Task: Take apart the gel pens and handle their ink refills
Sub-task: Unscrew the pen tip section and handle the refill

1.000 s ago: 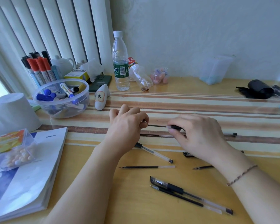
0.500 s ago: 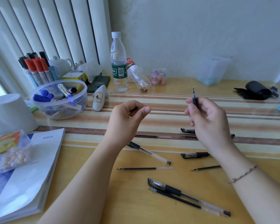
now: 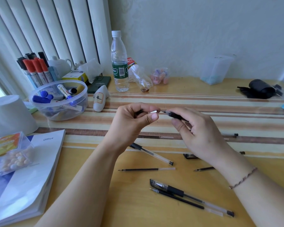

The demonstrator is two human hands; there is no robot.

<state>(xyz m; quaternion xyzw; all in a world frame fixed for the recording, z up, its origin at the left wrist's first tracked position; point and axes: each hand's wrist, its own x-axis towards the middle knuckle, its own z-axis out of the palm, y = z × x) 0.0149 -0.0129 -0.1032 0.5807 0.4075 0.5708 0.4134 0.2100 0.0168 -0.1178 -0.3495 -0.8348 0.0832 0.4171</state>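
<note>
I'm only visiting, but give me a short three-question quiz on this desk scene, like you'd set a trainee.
1. True or false: the left hand pinches a small metal tip.
2. What does the right hand hold? A) pen barrel B) marker C) bottle
3. Fill in: the upright water bottle has a ____ label.

Key:
1. True; the tip sits just off the point of the pen barrel.
2. A
3. Green
</note>
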